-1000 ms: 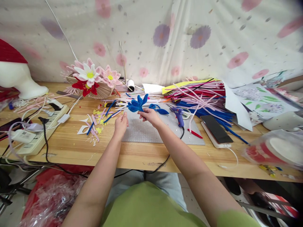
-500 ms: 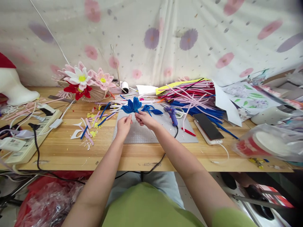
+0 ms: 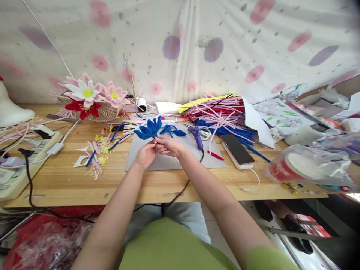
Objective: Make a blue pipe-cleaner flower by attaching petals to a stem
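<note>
A blue pipe-cleaner flower (image 3: 148,128) with several pointed petals is held up above the grey cutting mat (image 3: 165,162). My left hand (image 3: 146,153) and my right hand (image 3: 168,146) meet just below it, fingers closed around its base and touching each other. The stem end is hidden by the fingers. Behind my right hand, more blue pipe-cleaner petals (image 3: 173,131) lie on the mat. A purple glue gun (image 3: 197,138) rests to the right of them, with scissors (image 3: 206,134) partly behind it.
Bundled pipe cleaners (image 3: 216,108) lie at the back, a phone (image 3: 237,149) on a white block at right, beside a bagged cup (image 3: 298,167). Finished flowers (image 3: 87,93) stand back left, near a power strip (image 3: 30,165). Scraps (image 3: 97,153) litter the left. The glue gun's cord (image 3: 185,185) crosses the front edge.
My hands have come together under the flower, my left hand now touching my right. The flower is turned so its petals fan out more toward the left. The view has shifted slightly right.
</note>
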Motion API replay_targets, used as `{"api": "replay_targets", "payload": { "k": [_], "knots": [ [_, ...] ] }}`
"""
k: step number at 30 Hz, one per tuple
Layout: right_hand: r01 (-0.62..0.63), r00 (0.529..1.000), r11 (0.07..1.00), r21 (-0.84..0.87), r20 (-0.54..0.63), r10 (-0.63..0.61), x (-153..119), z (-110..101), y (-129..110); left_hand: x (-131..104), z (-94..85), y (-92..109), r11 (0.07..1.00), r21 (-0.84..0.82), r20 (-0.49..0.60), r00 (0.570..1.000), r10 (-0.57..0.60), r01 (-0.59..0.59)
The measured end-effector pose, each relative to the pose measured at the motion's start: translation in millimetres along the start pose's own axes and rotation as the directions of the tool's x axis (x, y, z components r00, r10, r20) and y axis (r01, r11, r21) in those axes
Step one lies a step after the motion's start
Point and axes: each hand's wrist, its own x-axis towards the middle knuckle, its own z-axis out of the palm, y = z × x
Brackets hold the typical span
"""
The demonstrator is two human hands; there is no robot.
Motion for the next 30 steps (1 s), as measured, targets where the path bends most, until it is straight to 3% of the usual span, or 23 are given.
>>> {"api": "replay_targets", "payload": {
  "k": [3, 6, 15, 20, 24, 30],
  "knots": [
    [-0.065, 0.998, 0.998, -0.002, 0.012, 0.065, 4, 1, 6, -2, 0.8, 2, 0.999, -0.033, -0.013, 1.000, -0.020, 0.020],
    [-0.105, 0.993, 0.994, -0.038, -0.056, 0.103, 8, 2, 13, 0, -0.7, 3, 1.000, 0.012, -0.112, 0.993, 0.028, -0.027],
    [0.048, 0.987, 0.953, -0.301, -0.133, -0.092, 8, 3, 19, 11, -6.3, 4, 0.978, 0.041, -0.317, 0.926, 0.206, -0.204],
    [0.113, 0.985, 0.943, -0.312, -0.089, -0.148, 17, 6, 18, 14, -5.3, 9, 0.959, 0.041, -0.306, 0.910, 0.280, -0.281],
    [0.098, 0.982, 0.949, -0.300, -0.123, -0.140, 22, 9, 20, 12, -6.8, 13, 0.962, 0.069, -0.330, 0.904, 0.271, -0.264],
    [0.036, 0.990, 0.989, -0.144, -0.130, -0.055, 22, 6, 24, 6, -14.7, 21, 0.986, 0.071, -0.173, 0.972, 0.160, -0.149]
  ]
}}
